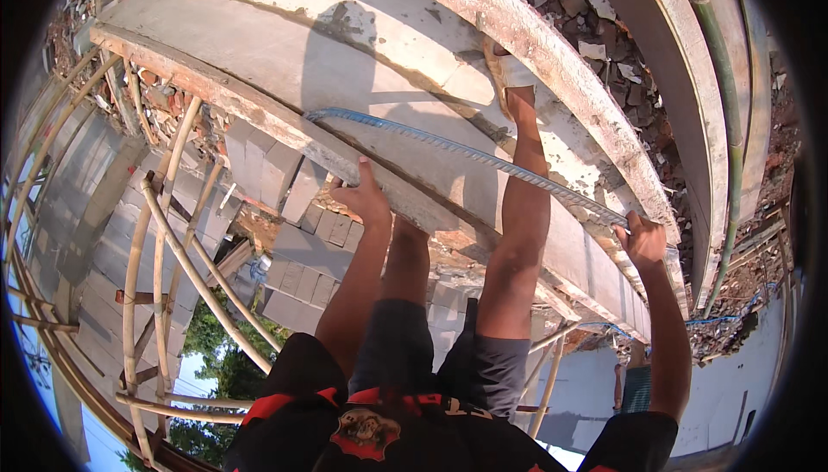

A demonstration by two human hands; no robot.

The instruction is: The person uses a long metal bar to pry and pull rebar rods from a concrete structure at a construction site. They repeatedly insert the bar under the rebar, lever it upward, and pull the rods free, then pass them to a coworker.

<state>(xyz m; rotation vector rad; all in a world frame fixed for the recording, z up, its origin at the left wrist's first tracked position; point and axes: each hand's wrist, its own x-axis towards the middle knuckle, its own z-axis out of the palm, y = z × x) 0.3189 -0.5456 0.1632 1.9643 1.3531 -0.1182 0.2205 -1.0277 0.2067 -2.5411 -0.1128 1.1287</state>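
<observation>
My right hand (642, 239) is closed around one end of a long, thin, ribbed metal bar (483, 157). The bar slants up and left across the concrete channel (250, 37), and its bluish far end lies by the channel's near edge. Next to the rough board (216, 84) along that edge is my left hand (362, 198), thumb stretched out and fingers apart. I see nothing held in it; whether it touches the board I cannot tell.
Bamboo poles (142, 274) stand at the left, above grey paving and blocks far below. Beyond the channel's curved outer wall (552, 67) lies broken brick rubble (595, 32). A second curved concrete wall (681, 67) and a green bamboo pole (731, 110) rise at the right.
</observation>
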